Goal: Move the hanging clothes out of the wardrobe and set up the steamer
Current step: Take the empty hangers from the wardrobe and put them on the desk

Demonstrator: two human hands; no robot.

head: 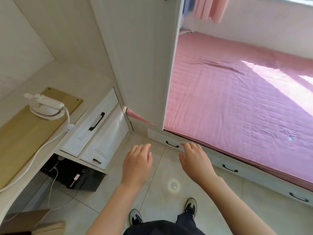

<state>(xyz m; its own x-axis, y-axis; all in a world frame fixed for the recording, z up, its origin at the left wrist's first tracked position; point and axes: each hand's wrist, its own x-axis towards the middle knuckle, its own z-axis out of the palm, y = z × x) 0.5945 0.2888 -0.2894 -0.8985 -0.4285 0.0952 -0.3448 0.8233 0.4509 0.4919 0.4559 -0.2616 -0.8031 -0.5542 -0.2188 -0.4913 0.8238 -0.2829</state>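
A tall white wardrobe point(144, 53) stands straight ahead with its door shut; a strip of pink cloth point(135, 116) sticks out at its lower left edge. No hanging clothes show. The white handheld steamer point(45, 106) sits on the wooden desk top point(22, 138) at the left, its white cord point(50, 141) trailing off the desk edge. My left hand point(137, 165) and my right hand point(194, 160) are both stretched forward over the floor, palms down, fingers apart, holding nothing.
A white drawer unit point(94, 131) with black handles stands between desk and wardrobe. A black box point(79, 177) with a plugged cable sits under the desk. A bed with a pink cover point(237, 99) and base drawers point(228, 168) fills the right. Pink curtains point(210, 7) hang above.
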